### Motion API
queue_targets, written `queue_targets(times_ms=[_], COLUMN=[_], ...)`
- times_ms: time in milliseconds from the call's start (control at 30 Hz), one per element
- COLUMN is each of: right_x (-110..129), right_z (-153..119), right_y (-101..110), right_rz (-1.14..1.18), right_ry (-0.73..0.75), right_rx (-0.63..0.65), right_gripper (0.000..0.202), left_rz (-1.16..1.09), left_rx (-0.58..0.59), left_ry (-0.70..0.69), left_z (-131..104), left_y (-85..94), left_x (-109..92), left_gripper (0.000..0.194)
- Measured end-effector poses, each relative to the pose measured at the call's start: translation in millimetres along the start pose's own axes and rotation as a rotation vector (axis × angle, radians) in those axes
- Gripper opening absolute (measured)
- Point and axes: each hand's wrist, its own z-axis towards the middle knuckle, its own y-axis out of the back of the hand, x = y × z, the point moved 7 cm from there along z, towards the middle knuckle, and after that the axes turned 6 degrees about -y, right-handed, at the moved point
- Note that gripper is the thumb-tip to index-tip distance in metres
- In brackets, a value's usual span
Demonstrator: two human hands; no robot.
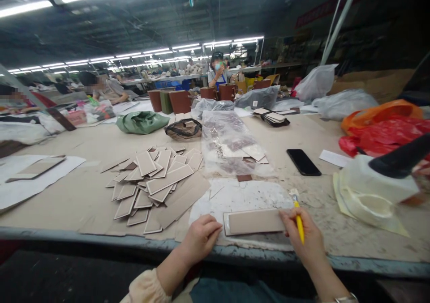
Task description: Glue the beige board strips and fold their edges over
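A flat beige strip with a dark edge lies on a stained white sheet in front of me. My right hand is closed around a yellow-handled brush, its pale bristles pointing away from me. The thumb and fingertips of that hand also touch the strip's right end. At the strip's left end, my left hand rests with its fingers curled together. Nothing shows between them. A whitish patch runs along the strip's left end. Left of the sheet is a loose heap of similar beige pieces.
A black phone and a white plastic container with a dark top stand to the right. Clear plastic, a green bag and red bags lie farther back. Across the table sits a person.
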Motion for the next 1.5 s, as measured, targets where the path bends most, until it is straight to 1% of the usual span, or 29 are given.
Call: queue_targets(times_ms=[100,200,300,500,667,800,1000,1133,1300,1500], right_x=[-1,-2,-6,-9,-2,2,-5,-1,6,3], right_z=[0,1,3,6,8,9,12,11,9,6], right_y=[-4,-9,-12,-15,-17,-17,-17,-19,-20,-23], right_rz=[0.008,0.025,-0.008,-0.108,-0.219,-0.257,-0.22,-0.237,-0.273,-0.262], right_ry=[-0.034,-0.041,-0.039,0.03,0.114,0.178,0.126,0.161,0.227,0.22], right_rx=[-0.008,0.01,0.032,0.054,0.013,-0.02,0.007,0.011,-0.032,-0.022], right_gripper=[0.038,0.039,0.037,0.035,0.03,0.031,0.031,0.031,0.031,0.028], left_rz=[0.056,0.09,0.113,0.177,0.209,0.207,0.203,0.208,0.204,0.199], left_rx=[0.035,0.055,0.071,0.098,0.071,0.073,0.062,0.056,0.061,0.064], left_ry=[-0.06,-0.078,-0.089,-0.154,-0.206,-0.22,-0.229,-0.236,-0.233,-0.223], left_z=[0,0,0,0,0,0,1,1,1,2], left_y=[-6.0,-8.8,-9.4,-11.6,-12.2,-12.2,-10.2,-10.3,-10.6,-9.8], left_x=[0,0,-1,-6,-7,-8,-10,-11,-11,-14], left_gripper=[0.025,0.026,0.026,0.027,0.026,0.025,0.025,0.025,0.024,0.017])
